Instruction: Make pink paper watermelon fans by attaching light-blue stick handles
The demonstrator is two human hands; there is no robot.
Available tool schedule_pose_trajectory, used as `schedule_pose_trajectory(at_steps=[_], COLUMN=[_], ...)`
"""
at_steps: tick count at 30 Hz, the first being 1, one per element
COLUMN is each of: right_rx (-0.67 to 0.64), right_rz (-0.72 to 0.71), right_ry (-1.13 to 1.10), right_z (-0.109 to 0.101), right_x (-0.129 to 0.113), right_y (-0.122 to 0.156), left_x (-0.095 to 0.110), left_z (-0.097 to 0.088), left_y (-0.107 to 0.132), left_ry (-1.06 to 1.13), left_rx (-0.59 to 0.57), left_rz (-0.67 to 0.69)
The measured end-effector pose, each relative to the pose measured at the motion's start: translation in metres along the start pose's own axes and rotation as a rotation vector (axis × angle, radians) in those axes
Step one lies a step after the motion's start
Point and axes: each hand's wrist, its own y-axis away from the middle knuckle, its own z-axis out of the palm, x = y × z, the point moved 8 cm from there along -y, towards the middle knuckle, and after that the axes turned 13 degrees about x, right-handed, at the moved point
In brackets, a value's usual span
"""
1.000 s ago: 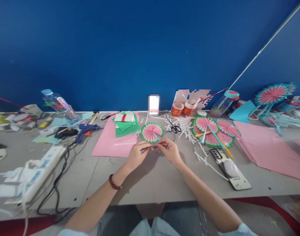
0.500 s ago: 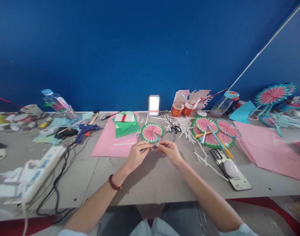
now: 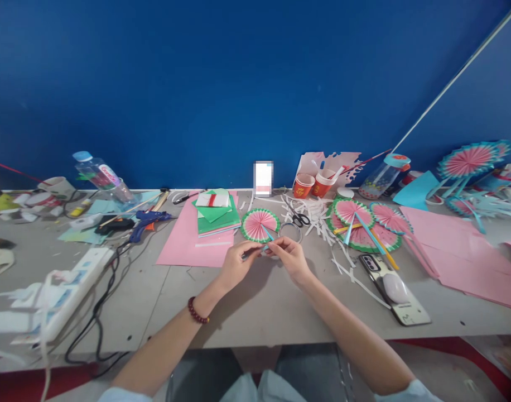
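Small pale-blue piece (image 3: pixel 264 249), held in a two-handed fingertip pinch

Principal item: the piece, between the fingertips, above the near edge of a round pleated paper rosette, pink with green-and-white rim (image 3: pixel 255 222). Mostly covered by the fingers; exact shape and material cannot be told.

Left hand (image 3: pixel 239 261): thumb and forefinger closed on the piece from the left. Right hand (image 3: pixel 292 258): fingertips closed on it from the right. The two sets of fingertips meet or nearly meet; wrists well apart.

Adjoining: a narrow light-blue strip (image 3: pixel 266 233) running from the rosette's middle toward the right fingertips; whether it joins the piece is hidden.

Handling notes, by judgement: pinch lightly, as thin stock would crease. One hand best kept as the steady holder while the other does the fine working, edges kept in line. Fingertips best held clear of the rosette's rim, lest the pleats be flattened.

Surrounding stock, on the grey worktop (image 3: pixel 255 321): black-handled scissors (image 3: pixel 301 220), beyond the right hand; shredded white paper strips (image 3: pixel 320 215), beyond and right of it; stacked green paper sheets (image 3: pixel 216 225), beyond the left hand; blue plastic glue gun (image 3: pixel 149 219), farther left, its cable best left undisturbed by the left forearm.
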Motion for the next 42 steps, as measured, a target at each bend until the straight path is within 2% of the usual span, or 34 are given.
schedule_pose_trajectory(at_steps=[6, 11, 21, 28, 36, 42], right_rx=[0.046, 0.019, 0.001, -0.207, -0.094, -0.162], right_rz=[-0.083, -0.11, -0.071, 0.068, -0.075, -0.135], right_ry=[0.062, 0.044, 0.02, 0.044, 0.235, 0.261], right_z=[-0.004, -0.001, -0.001, 0.01, 0.002, 0.006], right_x=[-0.004, -0.005, -0.008, 0.012, 0.005, -0.002], right_y=[-0.001, 0.0, 0.001, 0.0, -0.003, -0.001], left_x=[-0.011, -0.017, -0.01, -0.003, 0.003, 0.002], left_z=[-0.005, -0.009, -0.01, -0.006, -0.004, -0.007], left_y=[-0.004, -0.005, -0.004, -0.002, -0.001, -0.002], left_ry=[-0.062, -0.032, -0.024, -0.063, -0.102, -0.072], left_rx=[0.028, 0.052, 0.065, 0.042, 0.055, 0.06], left_rz=[-0.038, -0.054, -0.027, 0.064, 0.083, 0.088])
